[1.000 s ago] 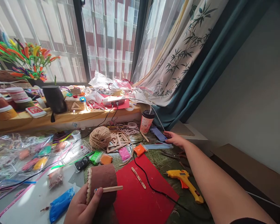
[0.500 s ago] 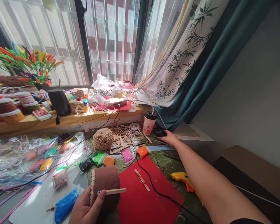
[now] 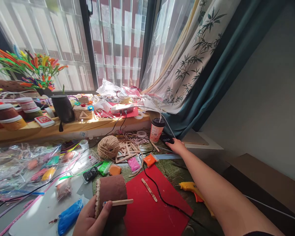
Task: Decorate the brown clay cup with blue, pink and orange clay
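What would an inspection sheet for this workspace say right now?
Surface: green tabletop, red sheet on it.
Job's things: brown cylinder with pale scalloped edging; wooden stick across its side; phone, screen lit.
Clutter: twine ball, loose sticks, coloured packets, lidded cup; glue gun partly behind the right forearm.
Hands: left hand holds the brown cylinder and wooden stick; right hand is on the phone, hold unclear.
Cables: black cable crosses the red sheet.
Surroundings: window ahead, bamboo-print curtain to the right.

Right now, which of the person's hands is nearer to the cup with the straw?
Right. The right hand is at the phone, just beside the cup; the left hand, holding the brown cylinder, is lower in view, well away.
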`<act>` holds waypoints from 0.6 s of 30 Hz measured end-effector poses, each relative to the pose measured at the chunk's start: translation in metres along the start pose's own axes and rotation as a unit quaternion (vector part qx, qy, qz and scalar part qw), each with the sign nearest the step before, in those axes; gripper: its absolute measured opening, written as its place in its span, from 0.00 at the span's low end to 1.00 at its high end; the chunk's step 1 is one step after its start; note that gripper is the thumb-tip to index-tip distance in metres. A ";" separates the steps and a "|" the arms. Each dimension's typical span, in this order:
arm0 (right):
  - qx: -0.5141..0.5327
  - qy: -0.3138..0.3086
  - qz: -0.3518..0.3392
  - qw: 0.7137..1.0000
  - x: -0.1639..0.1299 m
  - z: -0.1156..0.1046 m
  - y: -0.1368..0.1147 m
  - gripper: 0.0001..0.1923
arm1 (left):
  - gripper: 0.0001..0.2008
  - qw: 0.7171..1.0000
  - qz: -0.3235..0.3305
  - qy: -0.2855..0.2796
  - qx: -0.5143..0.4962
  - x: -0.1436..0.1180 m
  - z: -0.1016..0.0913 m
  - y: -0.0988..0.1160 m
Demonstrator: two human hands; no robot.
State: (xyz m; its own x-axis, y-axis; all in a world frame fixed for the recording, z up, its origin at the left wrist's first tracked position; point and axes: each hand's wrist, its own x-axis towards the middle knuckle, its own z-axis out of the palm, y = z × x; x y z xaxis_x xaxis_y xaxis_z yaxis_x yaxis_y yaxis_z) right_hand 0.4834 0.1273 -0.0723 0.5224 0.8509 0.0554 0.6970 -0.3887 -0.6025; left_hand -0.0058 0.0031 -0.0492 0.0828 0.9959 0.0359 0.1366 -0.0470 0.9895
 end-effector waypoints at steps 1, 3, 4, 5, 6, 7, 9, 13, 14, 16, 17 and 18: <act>-0.004 0.024 0.010 1.000 -0.010 -0.002 -0.008 0.18 | 0.27 1.000 0.005 -0.008 0.001 0.001 -0.002 -0.001; -0.001 0.063 0.003 0.998 -0.038 -0.004 -0.026 0.19 | 0.26 0.999 0.015 -0.036 0.008 0.004 -0.005 -0.004; 0.005 0.071 -0.015 0.997 -0.057 -0.004 -0.035 0.20 | 0.25 0.998 0.018 -0.053 0.010 0.005 -0.007 -0.005; 0.013 0.067 -0.043 0.997 -0.080 -0.003 -0.043 0.21 | 0.25 0.998 0.020 -0.063 0.011 0.005 -0.007 -0.006; 0.025 0.053 -0.077 0.995 -0.105 -0.001 -0.052 0.21 | 0.25 0.998 0.018 -0.063 0.010 0.005 -0.007 -0.007; 0.037 0.032 -0.112 0.993 -0.132 0.001 -0.060 0.21 | 0.26 0.998 0.013 -0.055 0.005 0.005 -0.007 -0.007; 0.070 -0.008 -0.179 0.981 -0.186 0.008 -0.075 0.20 | 0.26 1.000 0.000 -0.031 -0.006 0.003 -0.005 -0.006; 0.261 -0.112 -0.266 0.921 -0.268 0.021 -0.104 0.22 | 0.26 0.999 0.004 -0.032 -0.005 -0.002 -0.001 -0.002; 0.290 -0.132 -0.262 0.911 -0.280 0.025 -0.111 0.23 | 0.25 0.999 0.006 -0.033 -0.002 -0.002 0.000 -0.002; 0.329 -0.180 -0.272 0.886 -0.294 0.031 -0.124 0.21 | 0.25 1.000 0.005 -0.030 -0.007 -0.004 0.001 -0.002; 0.340 -0.203 -0.268 0.878 -0.297 0.034 -0.129 0.19 | 0.25 0.999 0.003 -0.030 -0.012 -0.005 0.002 -0.002; 0.344 -0.222 -0.260 0.874 -0.298 0.036 -0.134 0.16 | 0.26 0.999 0.000 -0.034 -0.016 -0.006 0.003 -0.003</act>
State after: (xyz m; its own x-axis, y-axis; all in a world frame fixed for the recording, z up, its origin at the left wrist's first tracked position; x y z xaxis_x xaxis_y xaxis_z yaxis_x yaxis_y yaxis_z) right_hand 0.2159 -0.0613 -0.0368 -0.1263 0.9621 0.2418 0.2423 0.2662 -0.9330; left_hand -0.0041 -0.0029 -0.0528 0.1506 0.9882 0.0277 0.1041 -0.0437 0.9936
